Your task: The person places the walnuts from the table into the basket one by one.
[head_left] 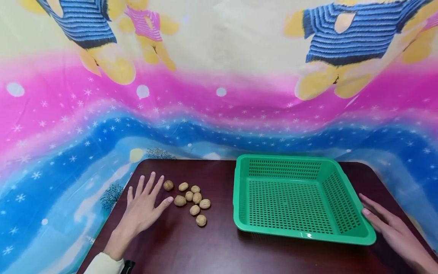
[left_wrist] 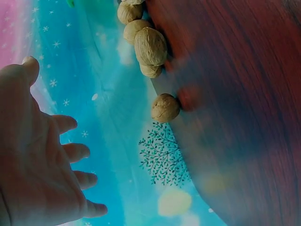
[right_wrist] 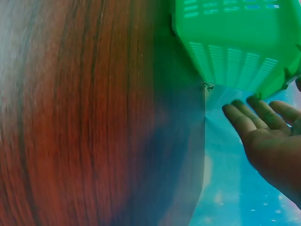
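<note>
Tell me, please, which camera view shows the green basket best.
The head view: the green basket shows its floor and nearly all its rim. The right wrist view has only part of its outside; the left wrist, an unidentifiable green sliver at most.

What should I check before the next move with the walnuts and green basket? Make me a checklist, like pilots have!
1. Left hand free: ok. It is spread out beside the walnuts and holds nothing.
2. Right hand touching the green plastic basket: cannot tell. It is right at the basket's side, but contact isn't clear.
3. Basket's open side up: ok.
4. Basket sitting flat on the table: cannot tell. Its underside is hidden in the head view.
5. Walnuts in one tight bunch: not ok. They lie loosely, with gaps between some.
6. Walnuts inside the basket: not ok. None shows in there.
</note>
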